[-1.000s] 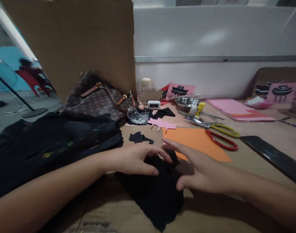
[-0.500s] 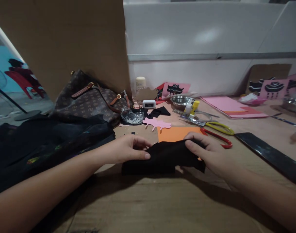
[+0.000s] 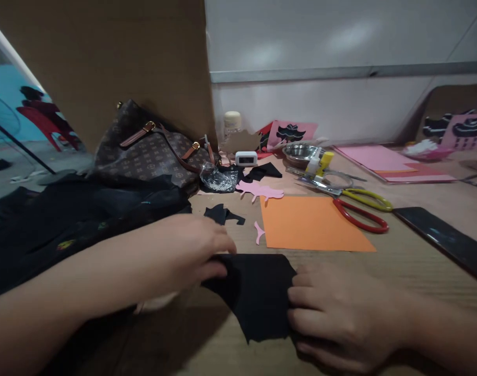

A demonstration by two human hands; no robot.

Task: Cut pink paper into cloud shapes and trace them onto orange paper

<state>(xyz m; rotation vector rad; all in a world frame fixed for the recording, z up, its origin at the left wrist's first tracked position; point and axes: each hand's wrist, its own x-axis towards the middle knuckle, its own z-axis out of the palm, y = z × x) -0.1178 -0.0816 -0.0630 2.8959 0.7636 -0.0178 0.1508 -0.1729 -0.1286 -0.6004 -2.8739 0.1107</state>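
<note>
A piece of black paper (image 3: 262, 292) with a straight far edge and a jagged, curved-out near edge lies low over the brown table. At its left end is my left hand (image 3: 191, 250), with thumb and fingers closed on the corner. My right hand (image 3: 340, 308) has its fingers curled over the right edge; the thumb is hidden. Just beyond is a sheet of orange paper (image 3: 305, 224). Left of that sheet lie a small pink scrap (image 3: 259, 233) and black paper scraps (image 3: 218, 214). Red-and-yellow-handled scissors (image 3: 340, 193) lie open, one red handle over the orange sheet.
A dark phone (image 3: 438, 237) lies at the right. Farther back are a pink cut-out (image 3: 260, 190), a metal bowl (image 3: 299, 152), a glue stick (image 3: 325, 163), a white digital clock (image 3: 246, 158) and pink sheets (image 3: 375, 156). A patterned handbag (image 3: 160, 156) and dark cloth (image 3: 105, 214) fill the left.
The black paper has been lowered toward me and turned flat, its jagged edge now facing me. My right hand has moved down and curled over its edge. More of the orange sheet shows.
</note>
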